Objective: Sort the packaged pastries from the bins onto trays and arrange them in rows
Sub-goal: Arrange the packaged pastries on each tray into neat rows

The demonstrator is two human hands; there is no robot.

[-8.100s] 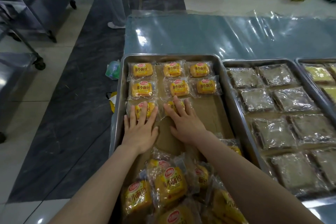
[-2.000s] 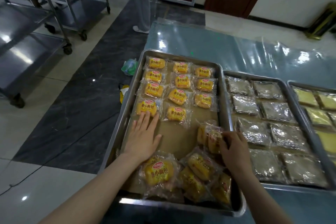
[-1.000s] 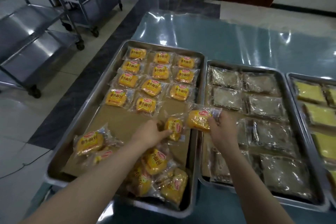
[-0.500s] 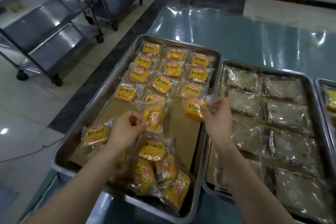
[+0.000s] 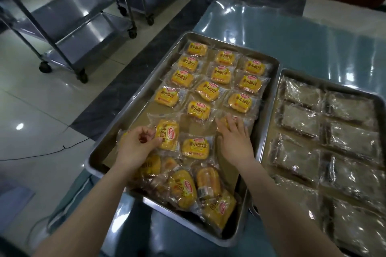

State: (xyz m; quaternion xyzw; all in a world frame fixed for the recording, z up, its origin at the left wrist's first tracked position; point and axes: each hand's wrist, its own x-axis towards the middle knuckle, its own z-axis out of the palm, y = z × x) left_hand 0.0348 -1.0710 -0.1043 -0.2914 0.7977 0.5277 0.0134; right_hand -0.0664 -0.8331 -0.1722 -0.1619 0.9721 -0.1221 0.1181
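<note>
Both bare forearms reach forward. The left hand (image 5: 136,145) is curled, thumb and fingertips pinched together. The right hand (image 5: 235,139) lies palm-down, flat, fingers spread forward.

The right hand (image 5: 235,142) lay flat over a packet (image 5: 226,121), hiding most of it. The left hand (image 5: 135,148) covered another packet's edge. The second tray (image 5: 325,83) ran off the right edge, and its wrapped contents were too glare-washed to identify.
</note>
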